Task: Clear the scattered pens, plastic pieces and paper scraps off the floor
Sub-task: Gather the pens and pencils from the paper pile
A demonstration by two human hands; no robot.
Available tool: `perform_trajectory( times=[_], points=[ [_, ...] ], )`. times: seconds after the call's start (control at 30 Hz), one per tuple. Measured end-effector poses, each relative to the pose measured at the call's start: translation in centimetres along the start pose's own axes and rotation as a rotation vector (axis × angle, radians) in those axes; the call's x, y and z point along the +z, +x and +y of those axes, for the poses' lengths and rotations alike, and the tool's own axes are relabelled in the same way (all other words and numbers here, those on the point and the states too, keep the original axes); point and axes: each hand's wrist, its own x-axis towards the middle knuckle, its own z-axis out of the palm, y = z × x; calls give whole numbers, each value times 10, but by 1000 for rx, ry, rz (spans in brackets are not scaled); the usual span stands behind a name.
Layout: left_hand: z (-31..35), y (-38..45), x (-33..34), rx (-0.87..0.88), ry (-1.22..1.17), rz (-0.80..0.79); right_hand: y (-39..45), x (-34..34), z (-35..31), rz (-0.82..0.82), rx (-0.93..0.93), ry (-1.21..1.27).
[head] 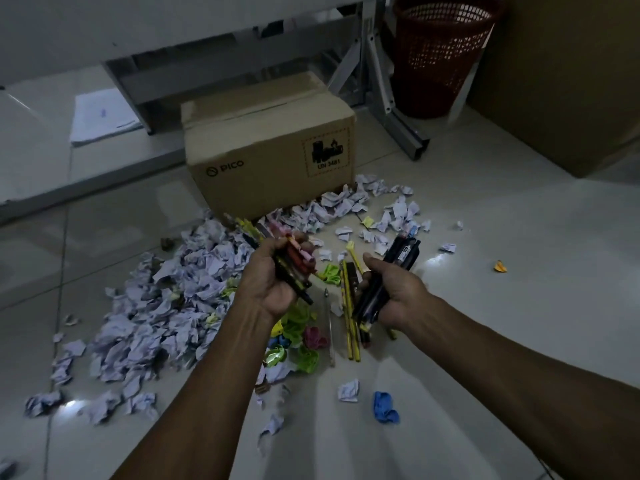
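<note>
1. My left hand [273, 282] is curled round a mixed bundle of pens [294, 268], some pink, red and yellow, their ends fanning out past my fingers.
2. My right hand [391, 292] grips a second bundle, dark pens [398, 258] mostly black, slanting up to the right from my palm.
3. Both hands hover above the floor, near each other but apart, over the middle of the litter.
4. Below and between them, yellow pencils [349, 327] and a thin clear pen [329, 327] lie on the tiles, roughly parallel.
5. Plastic pieces [304, 358] in green, pink and blue sit in a loose cluster just beneath my left wrist; a blue piece [384, 407] lies alone nearer to me, and a small orange piece [499, 266] lies well apart on the right.
6. Crumpled paper scraps [162, 306], pale lilac-white, are heaped to the left and strewn behind my hands up against a cardboard box [270, 150].
7. That box is closed, printed "PICO" with a "UN 3481" label; I cannot see inside.
8. A red mesh wastebasket [440, 53] stands at the back right beside a grey metal frame [388, 98]; its contents are not visible.
9. The floor [502, 341] is glossy pale tile in dim light; a stack of white sheets [100, 116] lies at the back left.
</note>
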Motion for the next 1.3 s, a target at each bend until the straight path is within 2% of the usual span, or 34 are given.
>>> perform_trajectory(
  times=[0.17, 0.27, 0.33, 0.43, 0.5, 0.6, 0.73, 0.97, 1.07, 1.2, 1.3],
  points=[
    [-4, 9, -7, 12, 263, 71, 8, -13, 1, 64, -10, -151],
    [-16, 13, -12, 25, 304, 159, 14, -18, 6, 100, -54, -214],
    [-24, 15, -8, 87, 297, 233, 12, -17, 10, 93, -55, -225],
    [-38, 11, 7, 270, 383, 321, 6, -10, 17, 56, 44, -167],
    [-50, 4, 21, 357, 391, 306, 1, 0, 20, 10, 134, -77],
    [-69, -5, 39, 379, 313, 268, -4, 10, 17, -64, 217, 54],
    [-82, -12, 51, 431, 281, 283, -9, 8, 8, -89, 197, 91],
    [-78, -14, 52, 483, 466, 193, 1, 8, 16, -75, 216, 125],
    [-62, -7, 42, 509, 528, 221, 12, 11, 15, -54, 94, -57],
    [-40, 5, 14, 466, 661, 321, 30, -13, 0, 200, -249, -429],
    [-30, 10, -5, 391, 768, 419, 36, -28, -12, 309, -429, -664]
  ],
)
